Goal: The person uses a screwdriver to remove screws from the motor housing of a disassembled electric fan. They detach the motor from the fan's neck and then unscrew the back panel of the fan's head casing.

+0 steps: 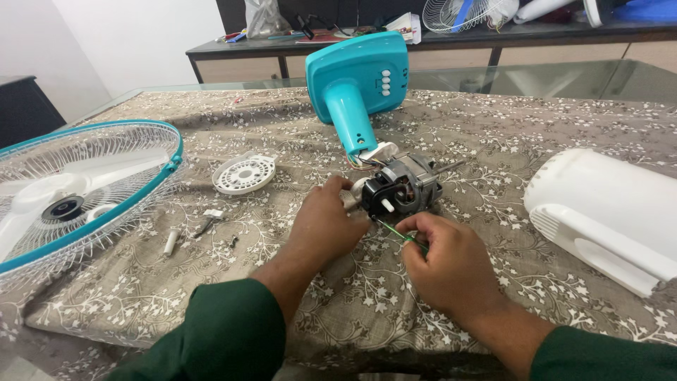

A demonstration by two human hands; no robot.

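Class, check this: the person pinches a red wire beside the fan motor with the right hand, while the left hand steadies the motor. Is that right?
Not quite. In the head view the wire pinched by the right hand is green, not red. The left hand does rest against the fan motor.

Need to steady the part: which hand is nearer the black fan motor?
Left. The left hand rests against the fan motor at its left side, fingers touching it. The right hand sits below it, pinching a green wire.
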